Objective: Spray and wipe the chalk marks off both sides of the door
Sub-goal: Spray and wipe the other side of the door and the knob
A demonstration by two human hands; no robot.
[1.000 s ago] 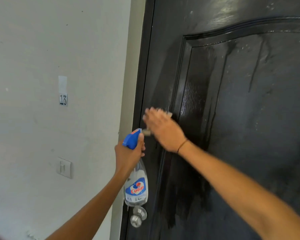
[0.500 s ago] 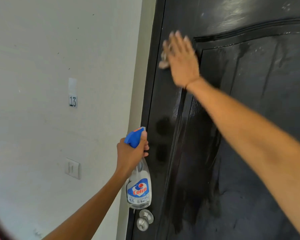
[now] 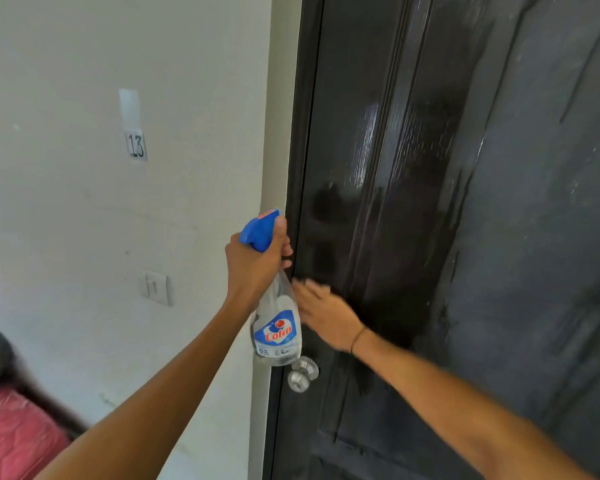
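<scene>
Black door point(image 3: 413, 168) filled the right of the frame, wet. My left hand point(image 3: 257, 268) gripped the spray bottle point(image 3: 278, 327) at centre; my right hand point(image 3: 326, 315) pressed flat, any cloth hidden. Slick paint risked slipping and smearing chalk.

Wall point(image 3: 84, 220): pale, off-white, plain finish with minor scuffs. A small label reading "13" point(image 3: 136, 145) is fixed to it below a blank white strip point(image 3: 129, 107). A white wall switch point(image 3: 156, 287) sits lower down. At lower left, a red plastic-wrapped item point(image 3: 11, 434) lies near the wall base. Lighting even, daylight-like.
</scene>
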